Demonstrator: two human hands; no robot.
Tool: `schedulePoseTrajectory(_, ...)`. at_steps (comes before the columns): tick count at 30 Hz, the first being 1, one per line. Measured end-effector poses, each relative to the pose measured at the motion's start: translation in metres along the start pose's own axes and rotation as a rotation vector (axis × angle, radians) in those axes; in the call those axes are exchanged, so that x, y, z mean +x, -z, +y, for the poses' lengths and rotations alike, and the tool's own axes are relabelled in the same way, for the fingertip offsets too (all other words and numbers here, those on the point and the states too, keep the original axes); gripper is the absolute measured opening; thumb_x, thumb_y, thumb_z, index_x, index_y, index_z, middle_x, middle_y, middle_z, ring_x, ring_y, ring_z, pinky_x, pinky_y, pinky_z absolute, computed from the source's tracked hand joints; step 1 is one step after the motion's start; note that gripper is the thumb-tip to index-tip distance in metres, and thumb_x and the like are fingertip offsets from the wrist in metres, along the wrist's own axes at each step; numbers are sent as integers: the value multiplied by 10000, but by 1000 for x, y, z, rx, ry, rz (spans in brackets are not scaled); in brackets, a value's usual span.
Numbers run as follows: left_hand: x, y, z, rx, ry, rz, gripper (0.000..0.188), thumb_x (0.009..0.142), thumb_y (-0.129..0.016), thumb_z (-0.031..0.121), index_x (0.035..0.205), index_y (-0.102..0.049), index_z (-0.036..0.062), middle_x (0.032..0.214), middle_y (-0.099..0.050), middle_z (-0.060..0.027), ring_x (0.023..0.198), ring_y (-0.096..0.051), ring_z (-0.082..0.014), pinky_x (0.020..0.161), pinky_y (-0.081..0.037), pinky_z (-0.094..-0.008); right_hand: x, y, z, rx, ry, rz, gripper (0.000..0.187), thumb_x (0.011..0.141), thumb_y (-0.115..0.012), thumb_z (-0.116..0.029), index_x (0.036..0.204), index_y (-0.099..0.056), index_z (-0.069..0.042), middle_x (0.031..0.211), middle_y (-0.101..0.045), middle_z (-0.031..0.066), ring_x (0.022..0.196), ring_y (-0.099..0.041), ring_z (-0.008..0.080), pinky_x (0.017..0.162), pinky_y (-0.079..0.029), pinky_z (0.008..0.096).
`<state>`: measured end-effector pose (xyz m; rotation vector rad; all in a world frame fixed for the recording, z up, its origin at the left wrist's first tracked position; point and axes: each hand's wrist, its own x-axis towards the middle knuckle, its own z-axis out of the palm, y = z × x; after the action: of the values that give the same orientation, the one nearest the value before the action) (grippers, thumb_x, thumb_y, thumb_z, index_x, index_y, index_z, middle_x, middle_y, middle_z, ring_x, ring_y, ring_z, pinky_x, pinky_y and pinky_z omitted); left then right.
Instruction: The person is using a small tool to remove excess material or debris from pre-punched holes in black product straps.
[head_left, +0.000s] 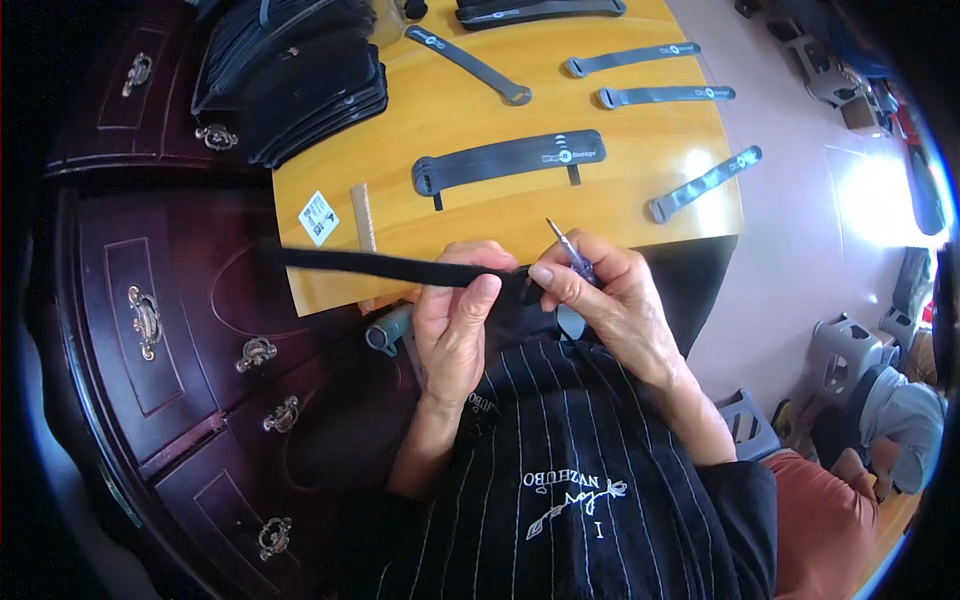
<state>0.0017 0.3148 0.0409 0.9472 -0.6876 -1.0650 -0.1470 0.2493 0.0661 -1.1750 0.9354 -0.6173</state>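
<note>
My left hand (455, 320) pinches a long black strap (370, 266) that stretches out to the left over the table's front edge. My right hand (605, 295) grips the strap's other end and also holds a small screwdriver (570, 250) with a purple handle, its metal tip pointing up and away. Both hands meet just in front of the yellow wooden table (470, 215), above my striped black apron (560, 470).
Several grey and black straps lie on the table, among them a stacked black bundle (510, 160) and single grey ones (705, 183). A pile of black straps (300, 80) sits at the back left. A white label (318, 217) and a wooden strip (362, 215) lie near the front. A dark wooden dresser (170, 320) stands at left.
</note>
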Motion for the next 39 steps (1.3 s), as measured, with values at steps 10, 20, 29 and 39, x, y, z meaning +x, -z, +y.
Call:
schedulePoseTrajectory(10,-1,-13,13,234,-31,-66,178,906,-544,-50,1076,-577,-87,1001,-639,-222,807,-679,-229,727,-576,-299,-23,11,-10,-545,410,186,180,848,-673,-185,960,-588,-73,814,-621,79,707,-645,234,580,-493,315)
schedulePoseTrajectory(20,8,-11,10,339,-177,-160,143,887,-568,-47,1026,-534,-59,1050,-622,-254,902,-670,-279,829,-561,-365,-30,13,-10,-538,467,102,189,860,-642,-146,1044,-637,-108,781,-630,66,656,-641,219,547,-504,315)
schedulePoseTrajectory(29,10,-7,9,423,-225,-182,136,873,-601,-41,1001,-560,-53,1052,-633,-226,938,-649,-242,819,-558,-323,-31,14,-16,-587,350,77,173,868,-639,-73,1032,-667,-23,836,-675,119,704,-662,210,644,-511,292)
schedulePoseTrajectory(39,8,-6,13,405,-194,-134,126,869,-602,-46,989,-564,-49,1035,-640,-225,956,-643,-250,806,-560,-311,-24,13,-11,-538,469,64,218,868,-628,-143,1077,-648,-84,711,-606,76,602,-624,219,516,-488,323)
